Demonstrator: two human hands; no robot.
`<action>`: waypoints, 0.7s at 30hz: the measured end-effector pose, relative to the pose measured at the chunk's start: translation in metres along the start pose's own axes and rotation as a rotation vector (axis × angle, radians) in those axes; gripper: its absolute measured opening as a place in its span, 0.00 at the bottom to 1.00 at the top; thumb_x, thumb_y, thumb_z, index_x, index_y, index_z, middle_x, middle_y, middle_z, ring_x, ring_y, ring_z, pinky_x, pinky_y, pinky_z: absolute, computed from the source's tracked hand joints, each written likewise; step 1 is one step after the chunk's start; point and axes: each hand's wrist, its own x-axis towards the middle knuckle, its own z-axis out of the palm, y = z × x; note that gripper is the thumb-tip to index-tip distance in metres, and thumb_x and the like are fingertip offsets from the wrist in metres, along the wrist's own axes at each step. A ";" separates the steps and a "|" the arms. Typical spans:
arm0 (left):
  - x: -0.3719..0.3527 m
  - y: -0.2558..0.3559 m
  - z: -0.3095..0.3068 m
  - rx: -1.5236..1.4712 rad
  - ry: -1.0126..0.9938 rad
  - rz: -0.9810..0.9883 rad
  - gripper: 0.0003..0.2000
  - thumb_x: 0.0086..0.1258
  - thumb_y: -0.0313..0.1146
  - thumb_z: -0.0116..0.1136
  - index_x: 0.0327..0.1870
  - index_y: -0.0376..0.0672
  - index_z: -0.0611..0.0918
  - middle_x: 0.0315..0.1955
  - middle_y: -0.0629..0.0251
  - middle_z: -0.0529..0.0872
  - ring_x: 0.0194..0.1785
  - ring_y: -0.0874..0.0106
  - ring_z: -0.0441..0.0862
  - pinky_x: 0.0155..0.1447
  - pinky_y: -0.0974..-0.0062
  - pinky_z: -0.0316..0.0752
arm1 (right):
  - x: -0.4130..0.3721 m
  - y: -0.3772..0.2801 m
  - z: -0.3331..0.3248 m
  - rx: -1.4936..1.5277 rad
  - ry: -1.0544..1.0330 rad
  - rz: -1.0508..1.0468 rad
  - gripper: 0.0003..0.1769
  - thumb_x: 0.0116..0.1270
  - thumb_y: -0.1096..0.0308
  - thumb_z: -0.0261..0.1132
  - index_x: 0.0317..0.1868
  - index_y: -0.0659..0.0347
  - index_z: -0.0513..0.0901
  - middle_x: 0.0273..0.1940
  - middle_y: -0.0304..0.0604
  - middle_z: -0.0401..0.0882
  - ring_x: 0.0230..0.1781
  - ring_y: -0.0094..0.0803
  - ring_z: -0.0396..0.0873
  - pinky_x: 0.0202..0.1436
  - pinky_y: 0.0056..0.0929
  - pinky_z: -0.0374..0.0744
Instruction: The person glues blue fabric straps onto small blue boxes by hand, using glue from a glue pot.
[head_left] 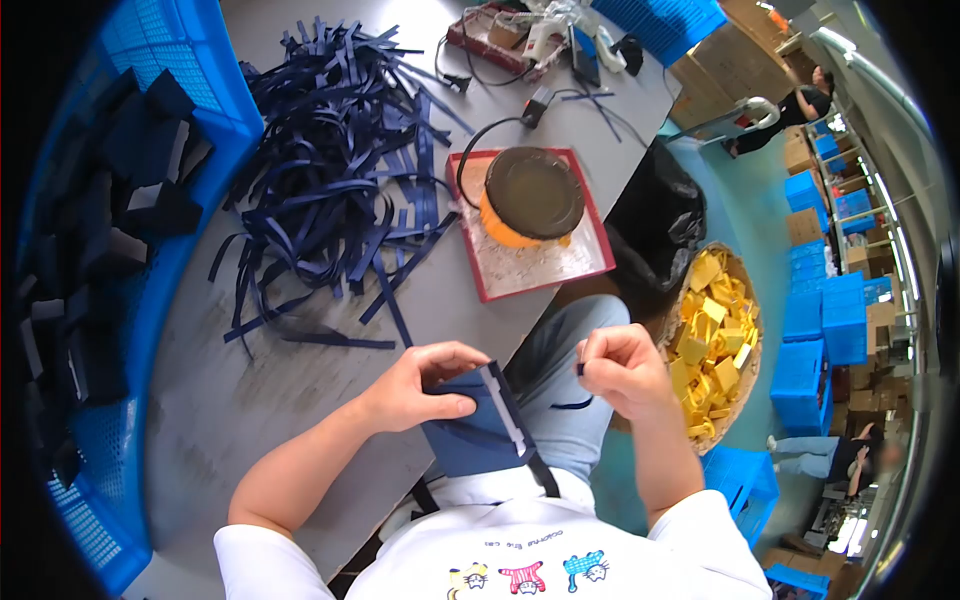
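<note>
My left hand (418, 387) is closed around the edge of a dark blue box (470, 440), which is tilted above my lap. A pale strip runs along the box's near edge. To its right, my right hand (625, 370) pinches a small dark blue piece (581, 369), perhaps a ribbon end; it is too small to be sure. Against my jeans shows a short dark strip (572, 405). Loose dark blue ribbons (330, 190) lie heaped on the table in front of my left hand.
An orange pot with a dark round top (535, 195) stands on a red-rimmed tray (590, 265). Blue crates (185, 60) with dark boxes are at left. On the right are a black bag (655, 205), a basket of yellow pieces (710, 345) and two people farther off.
</note>
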 end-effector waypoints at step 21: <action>0.000 0.006 0.004 0.051 -0.004 0.019 0.25 0.53 0.30 0.68 0.53 0.35 0.76 0.43 0.63 0.81 0.48 0.76 0.78 0.57 0.77 0.70 | -0.008 -0.007 0.043 -0.886 -0.168 0.163 0.08 0.55 0.71 0.66 0.25 0.68 0.80 0.18 0.44 0.77 0.14 0.29 0.73 0.19 0.23 0.69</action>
